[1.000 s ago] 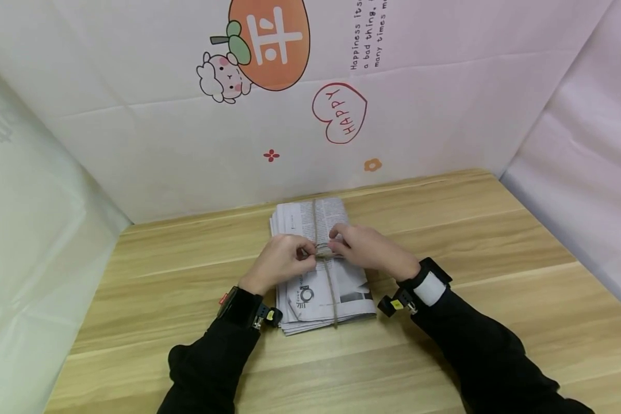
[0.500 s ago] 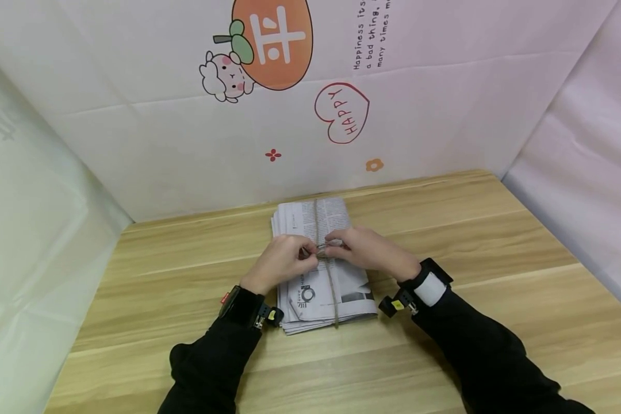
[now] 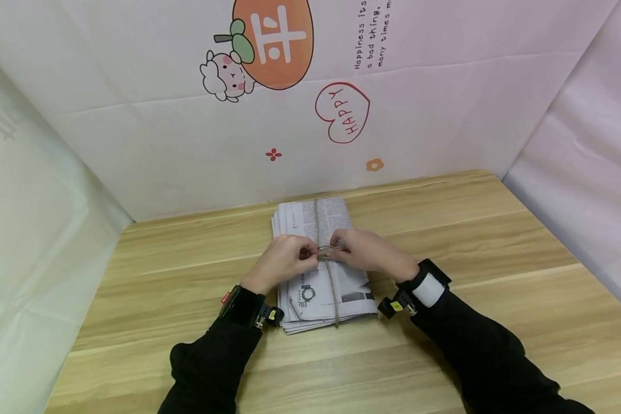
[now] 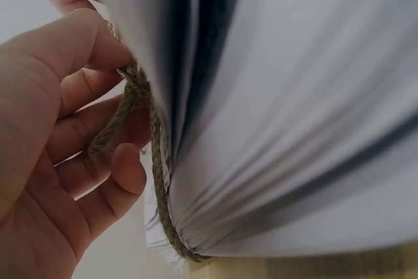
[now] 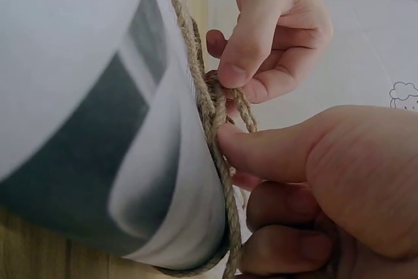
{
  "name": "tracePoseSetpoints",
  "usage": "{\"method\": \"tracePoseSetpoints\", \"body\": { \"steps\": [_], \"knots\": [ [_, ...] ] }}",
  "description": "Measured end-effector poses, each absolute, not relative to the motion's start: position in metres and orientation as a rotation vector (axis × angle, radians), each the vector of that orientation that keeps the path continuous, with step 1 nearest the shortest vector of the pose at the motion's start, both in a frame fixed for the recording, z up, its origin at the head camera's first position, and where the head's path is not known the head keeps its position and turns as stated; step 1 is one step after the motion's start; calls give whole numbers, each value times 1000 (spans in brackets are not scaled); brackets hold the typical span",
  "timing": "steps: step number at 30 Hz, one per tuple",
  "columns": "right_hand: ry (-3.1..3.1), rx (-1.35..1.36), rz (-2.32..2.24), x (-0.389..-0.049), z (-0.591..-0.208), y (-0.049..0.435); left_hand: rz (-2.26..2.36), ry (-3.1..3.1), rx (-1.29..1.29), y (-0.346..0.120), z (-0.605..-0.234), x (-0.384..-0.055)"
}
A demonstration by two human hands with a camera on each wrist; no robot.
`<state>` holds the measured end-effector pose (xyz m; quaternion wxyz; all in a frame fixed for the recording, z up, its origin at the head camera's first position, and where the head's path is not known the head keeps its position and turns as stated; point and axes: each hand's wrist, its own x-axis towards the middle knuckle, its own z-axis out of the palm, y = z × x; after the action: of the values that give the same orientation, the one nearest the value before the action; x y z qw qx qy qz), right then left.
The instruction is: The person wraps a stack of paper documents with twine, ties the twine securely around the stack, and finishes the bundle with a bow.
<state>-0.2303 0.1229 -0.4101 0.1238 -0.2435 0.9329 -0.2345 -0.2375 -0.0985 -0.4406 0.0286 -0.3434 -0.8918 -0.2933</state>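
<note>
A folded stack of newspapers (image 3: 318,307) lies on the wooden table, bound with brown twine (image 3: 333,293) that crosses lengthwise and widthwise. Over the crossing, my left hand (image 3: 279,261) pinches the twine at a knot. A short twine end (image 4: 116,122) hangs by its curled fingers in the left wrist view. From the other side, my right hand (image 3: 370,251) pinches twine between thumb and finger close to that knot. Thumbs of both hands nearly meet at the knot (image 5: 215,99) in the right wrist view. Part of the knot is hidden behind the fingers.
The wooden table (image 3: 176,322) extends around the stack on every side. Behind it stands a white printed cloth (image 3: 160,155), and white cloth (image 3: 590,144) also hangs at the right and left. Black sleeves with wrist-worn cameras (image 3: 388,306) flank the newspapers.
My right hand's fingers close in over the knot, then draw back slightly to the right with twine between them. My left hand keeps its pinch almost in place. The stack stays still.
</note>
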Motion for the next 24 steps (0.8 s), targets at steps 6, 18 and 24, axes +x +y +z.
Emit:
{"method": "tracePoseSetpoints", "body": {
  "steps": [6,18,24],
  "knots": [
    [2715,-726,-706,-232,-411,122,-920,-2759,-1056,-99,-440,-236],
    [2810,-908,-859,-234,-412,119,-987,-2734,-1068,-100,-439,-237],
    [2755,-921,-888,-235,-409,120,-1053,-2727,-1048,-100,-440,-238]
  ]
}}
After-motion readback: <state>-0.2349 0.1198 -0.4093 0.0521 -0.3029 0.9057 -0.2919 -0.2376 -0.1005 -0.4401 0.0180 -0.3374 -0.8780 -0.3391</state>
